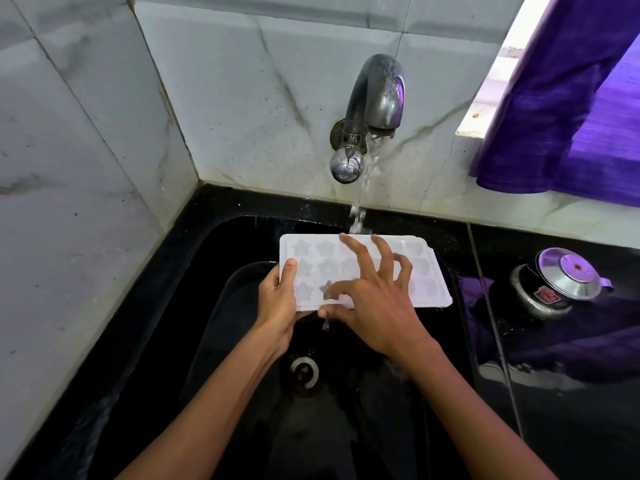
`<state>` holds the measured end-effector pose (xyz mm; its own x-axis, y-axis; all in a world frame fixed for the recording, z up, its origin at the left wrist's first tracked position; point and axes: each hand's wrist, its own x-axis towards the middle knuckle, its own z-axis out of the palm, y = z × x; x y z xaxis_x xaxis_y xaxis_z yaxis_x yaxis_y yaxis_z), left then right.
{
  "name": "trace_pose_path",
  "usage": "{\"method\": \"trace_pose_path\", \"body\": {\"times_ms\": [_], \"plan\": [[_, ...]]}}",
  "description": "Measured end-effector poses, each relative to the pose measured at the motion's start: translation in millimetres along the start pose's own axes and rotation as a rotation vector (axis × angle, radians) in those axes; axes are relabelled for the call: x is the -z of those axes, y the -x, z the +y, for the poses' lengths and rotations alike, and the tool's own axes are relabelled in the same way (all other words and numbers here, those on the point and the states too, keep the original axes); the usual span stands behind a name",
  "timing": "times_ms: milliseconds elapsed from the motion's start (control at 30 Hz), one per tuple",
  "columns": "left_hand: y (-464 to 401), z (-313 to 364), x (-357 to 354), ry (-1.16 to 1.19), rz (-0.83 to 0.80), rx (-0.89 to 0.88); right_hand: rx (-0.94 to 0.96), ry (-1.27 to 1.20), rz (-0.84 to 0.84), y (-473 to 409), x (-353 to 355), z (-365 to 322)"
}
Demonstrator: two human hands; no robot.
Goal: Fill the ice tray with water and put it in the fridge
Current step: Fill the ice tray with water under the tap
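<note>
A person holds a white ice tray (363,268) level over a black sink (166,306), under a running tap (372,98) fixed to the marble wall (242,81). The stream of water (360,209) falls onto the tray's far edge, near its middle. The left hand (277,303) grips the tray's near-left corner, thumb curled over the top rim and fingers hidden beneath; its grip is clamped on the tray. The right hand (374,299) lies over the tray's near-middle part with fingers spread apart and bent, fingertips touching the star-shaped and round cells, the thumb against the near edge. Water drips from that edge into the basin, where the round drain (304,370) sits below the hands. To the right, on the black worktop (571,427), stands a dark pot with a shiny metal lid (568,275). A purple curtain (571,116) hangs at the far right beside a bright window ledge (485,109).
</note>
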<state>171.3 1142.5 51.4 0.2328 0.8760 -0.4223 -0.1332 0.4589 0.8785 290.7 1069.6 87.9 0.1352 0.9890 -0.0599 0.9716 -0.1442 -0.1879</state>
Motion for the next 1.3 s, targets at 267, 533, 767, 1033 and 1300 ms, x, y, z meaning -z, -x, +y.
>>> {"method": "trace_pose_path", "body": {"times_ms": [267,533,767,1033,1300], "plan": [[1.8,-0.1,-2.5,0.009,-0.027,0.013,-0.073,-0.134,0.090,-2.1,5.5,4.9],[-0.3,-1.6,-6.4,0.016,-0.009,0.026,-0.040,-0.045,-0.036,-5.0,7.8,3.1],[-0.8,-3.4,-4.6,0.022,-0.018,0.027,-0.055,-0.048,-0.056,-8.8,9.6,2.3],[-0.1,-0.5,-7.8,0.011,-0.021,0.029,-0.107,-0.133,0.002,-8.4,9.5,6.2],[0.7,1.4,-8.8,-0.009,-0.020,0.040,-0.063,-0.138,-0.105,-6.7,8.5,6.9]]}}
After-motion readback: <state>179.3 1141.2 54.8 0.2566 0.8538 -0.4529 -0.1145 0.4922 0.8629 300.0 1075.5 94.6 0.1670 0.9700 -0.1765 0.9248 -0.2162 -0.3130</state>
